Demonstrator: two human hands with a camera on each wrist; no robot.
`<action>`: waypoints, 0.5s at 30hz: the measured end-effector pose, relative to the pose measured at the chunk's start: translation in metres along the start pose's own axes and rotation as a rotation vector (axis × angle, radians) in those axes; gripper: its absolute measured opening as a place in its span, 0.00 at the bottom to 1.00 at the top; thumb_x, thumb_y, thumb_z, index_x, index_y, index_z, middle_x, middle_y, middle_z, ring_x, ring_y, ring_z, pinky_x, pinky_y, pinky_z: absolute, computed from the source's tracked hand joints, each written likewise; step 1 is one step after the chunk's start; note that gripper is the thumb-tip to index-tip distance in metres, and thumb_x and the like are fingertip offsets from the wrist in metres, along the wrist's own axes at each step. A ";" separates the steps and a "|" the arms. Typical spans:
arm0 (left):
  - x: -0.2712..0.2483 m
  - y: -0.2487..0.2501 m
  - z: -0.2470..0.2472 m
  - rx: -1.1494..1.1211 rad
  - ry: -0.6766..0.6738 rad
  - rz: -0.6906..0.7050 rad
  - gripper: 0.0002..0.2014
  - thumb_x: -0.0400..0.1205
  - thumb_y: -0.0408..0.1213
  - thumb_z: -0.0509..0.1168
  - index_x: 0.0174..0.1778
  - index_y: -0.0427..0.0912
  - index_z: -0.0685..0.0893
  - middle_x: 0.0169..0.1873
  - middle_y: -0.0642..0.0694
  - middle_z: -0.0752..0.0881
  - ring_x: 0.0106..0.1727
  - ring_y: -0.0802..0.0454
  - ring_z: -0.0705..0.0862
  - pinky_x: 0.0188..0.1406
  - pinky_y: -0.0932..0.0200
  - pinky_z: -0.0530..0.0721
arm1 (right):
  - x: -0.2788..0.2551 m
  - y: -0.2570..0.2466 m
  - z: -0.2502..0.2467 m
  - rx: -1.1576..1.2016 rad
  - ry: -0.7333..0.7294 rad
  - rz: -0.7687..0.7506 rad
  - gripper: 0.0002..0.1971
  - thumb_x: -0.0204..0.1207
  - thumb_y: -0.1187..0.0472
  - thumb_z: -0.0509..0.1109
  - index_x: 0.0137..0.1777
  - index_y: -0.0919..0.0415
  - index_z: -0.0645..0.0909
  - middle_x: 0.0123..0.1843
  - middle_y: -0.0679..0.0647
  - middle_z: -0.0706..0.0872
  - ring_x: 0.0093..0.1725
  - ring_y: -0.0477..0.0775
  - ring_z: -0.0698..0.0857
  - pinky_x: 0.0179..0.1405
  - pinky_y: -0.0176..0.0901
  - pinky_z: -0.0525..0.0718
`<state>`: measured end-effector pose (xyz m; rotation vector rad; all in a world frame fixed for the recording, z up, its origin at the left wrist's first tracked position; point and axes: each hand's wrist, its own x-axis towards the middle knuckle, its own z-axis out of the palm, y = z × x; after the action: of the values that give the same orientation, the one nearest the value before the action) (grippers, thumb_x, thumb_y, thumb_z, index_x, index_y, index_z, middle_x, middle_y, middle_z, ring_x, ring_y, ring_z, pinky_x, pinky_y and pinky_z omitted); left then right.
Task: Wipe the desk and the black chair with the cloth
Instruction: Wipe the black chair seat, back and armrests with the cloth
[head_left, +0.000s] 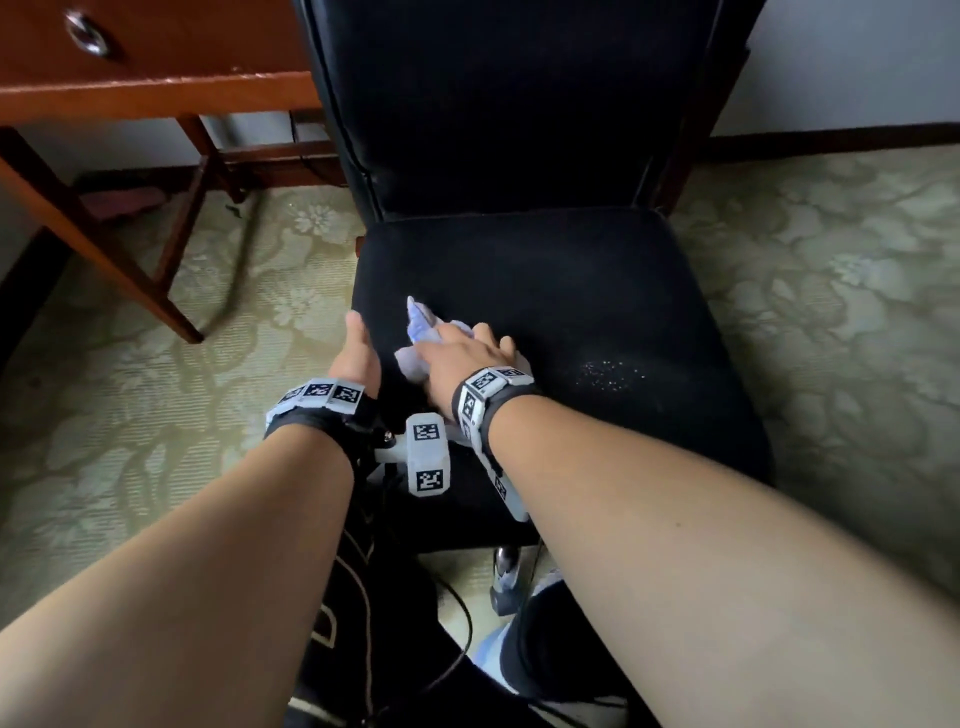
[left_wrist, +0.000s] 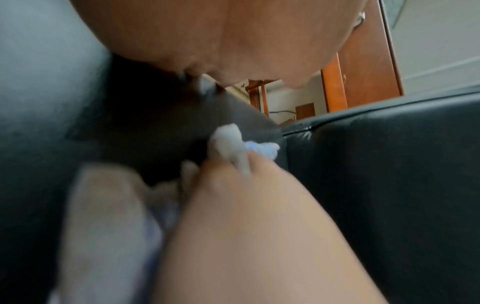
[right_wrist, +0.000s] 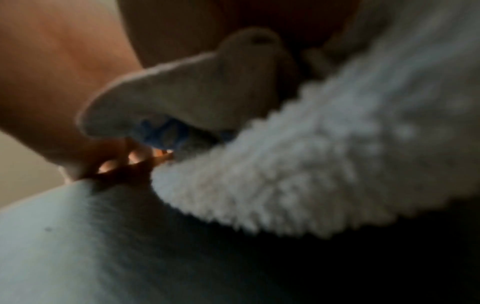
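Currently the work stands in the chair stage, judged from where the cloth lies. At far left, only the front edge and a drawer of the wooden desk (head_left: 156, 83) are in view; the top of that surface is out of frame, so its wiped or unwiped condition cannot be determined.

The left hand (head_left: 358, 356) rests at the left edge of the black chair (head_left: 571, 312) seat, thumb pointing toward the backrest. The head view suggests it steadies the seat edge; the left wrist view shows only the palm close to the dark cushion, and the finger curl is hidden. Whether the hand grips the edge or merely lies against it cannot be told.

Just to its right, the right hand (head_left: 462, 358) lies on top of the bunched white-and-blue cloth (head_left: 423, 325), pressing it onto the front-left part of the seat. Folds of cloth stick out ahead of the fingers and beside the thumb. The right wrist view shows fleecy cloth filling the space under the palm, with fingers bent around it, so this hand holds the cloth.

Further right on the seat, a patch of pale specks (head_left: 610, 374) remains, well apart from the cloth. By this evidence the right half of the seat and the backrest are probably still to be wiped.
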<state>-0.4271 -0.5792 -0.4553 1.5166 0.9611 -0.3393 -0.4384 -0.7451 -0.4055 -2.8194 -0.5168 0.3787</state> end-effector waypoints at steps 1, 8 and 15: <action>0.017 -0.006 0.003 0.009 0.034 0.020 0.65 0.55 0.93 0.44 0.70 0.43 0.85 0.72 0.34 0.85 0.72 0.30 0.83 0.77 0.29 0.74 | -0.008 0.018 0.000 -0.014 0.011 -0.008 0.42 0.74 0.51 0.70 0.85 0.34 0.53 0.86 0.42 0.62 0.70 0.60 0.67 0.58 0.57 0.68; -0.007 0.004 0.028 0.114 0.297 0.070 0.60 0.71 0.84 0.42 0.87 0.40 0.70 0.84 0.33 0.72 0.85 0.29 0.67 0.87 0.33 0.59 | -0.085 0.135 -0.044 0.008 0.094 0.160 0.55 0.68 0.46 0.84 0.79 0.29 0.43 0.87 0.40 0.55 0.77 0.59 0.67 0.72 0.64 0.71; -0.040 -0.004 0.043 0.321 0.337 0.088 0.41 0.91 0.64 0.43 0.89 0.33 0.62 0.87 0.30 0.64 0.89 0.32 0.61 0.88 0.41 0.53 | -0.105 0.201 -0.050 0.403 0.265 0.776 0.24 0.69 0.33 0.57 0.67 0.26 0.73 0.51 0.35 0.81 0.64 0.52 0.71 0.71 0.54 0.71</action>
<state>-0.4407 -0.6335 -0.4391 1.9460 1.1366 -0.1824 -0.4559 -0.9768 -0.3945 -2.4934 0.6571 0.1996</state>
